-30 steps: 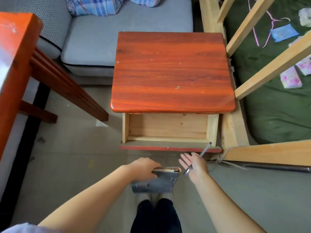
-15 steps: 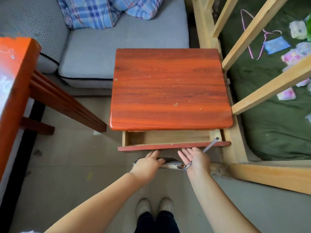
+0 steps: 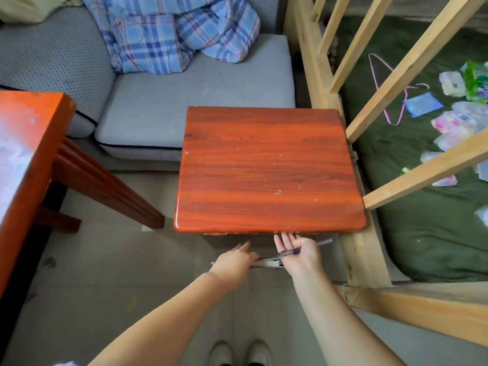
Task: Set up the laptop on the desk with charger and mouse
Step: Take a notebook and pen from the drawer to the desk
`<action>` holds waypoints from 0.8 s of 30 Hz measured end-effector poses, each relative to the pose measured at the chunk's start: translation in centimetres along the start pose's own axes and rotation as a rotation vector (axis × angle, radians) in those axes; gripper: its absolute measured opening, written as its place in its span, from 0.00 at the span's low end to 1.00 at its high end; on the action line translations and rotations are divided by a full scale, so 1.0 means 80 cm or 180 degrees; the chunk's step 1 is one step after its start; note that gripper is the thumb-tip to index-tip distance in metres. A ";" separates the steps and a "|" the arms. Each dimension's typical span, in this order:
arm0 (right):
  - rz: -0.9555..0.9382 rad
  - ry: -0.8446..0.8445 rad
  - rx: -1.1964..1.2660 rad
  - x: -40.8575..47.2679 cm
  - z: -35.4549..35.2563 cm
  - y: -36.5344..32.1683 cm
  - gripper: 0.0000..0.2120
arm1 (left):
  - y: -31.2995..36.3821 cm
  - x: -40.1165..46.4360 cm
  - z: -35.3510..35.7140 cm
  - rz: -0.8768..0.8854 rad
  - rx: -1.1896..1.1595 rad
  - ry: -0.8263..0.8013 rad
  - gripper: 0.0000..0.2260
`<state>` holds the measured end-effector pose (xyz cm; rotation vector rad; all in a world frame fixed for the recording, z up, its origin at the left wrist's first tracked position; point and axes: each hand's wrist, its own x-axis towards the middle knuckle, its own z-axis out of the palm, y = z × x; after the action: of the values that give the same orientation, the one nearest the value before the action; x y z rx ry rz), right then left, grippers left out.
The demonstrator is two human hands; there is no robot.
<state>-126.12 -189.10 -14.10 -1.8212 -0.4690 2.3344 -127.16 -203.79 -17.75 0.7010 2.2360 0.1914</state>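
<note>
Glossy red wood-grain tabletop (image 3: 269, 167) lies bare. Below its front edge, the right hand (image 3: 299, 250), palm open, pinches a slim pen (image 3: 303, 249); the left hand (image 3: 235, 260) rests flat on what may be a notebook (image 3: 266, 263).

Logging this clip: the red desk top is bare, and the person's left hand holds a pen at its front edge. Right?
Not quite. The head view shows the pen in the right hand, not the left hand. The desk top is bare.
</note>
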 end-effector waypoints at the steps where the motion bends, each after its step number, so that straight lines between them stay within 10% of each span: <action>1: 0.0004 -0.0006 -0.0150 -0.003 -0.003 -0.002 0.25 | 0.001 -0.012 -0.002 0.0010 -0.0102 -0.0008 0.15; 7: 0.0124 -0.0395 -0.0653 -0.098 -0.008 -0.004 0.20 | 0.002 -0.145 -0.034 -0.0329 -0.0995 0.0371 0.08; 15: -0.0924 -0.2329 -0.2825 -0.271 0.052 0.010 0.09 | -0.038 -0.385 -0.085 -0.1337 -0.4430 0.2715 0.08; 24: -0.1120 -0.3864 -0.3766 -0.405 0.030 0.160 0.27 | 0.007 -0.570 -0.065 0.0326 -0.7770 0.5188 0.16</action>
<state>-119.13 -211.25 11.96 0.0323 -2.3656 2.7260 -105.45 -227.61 14.95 -1.1076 0.8475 3.3036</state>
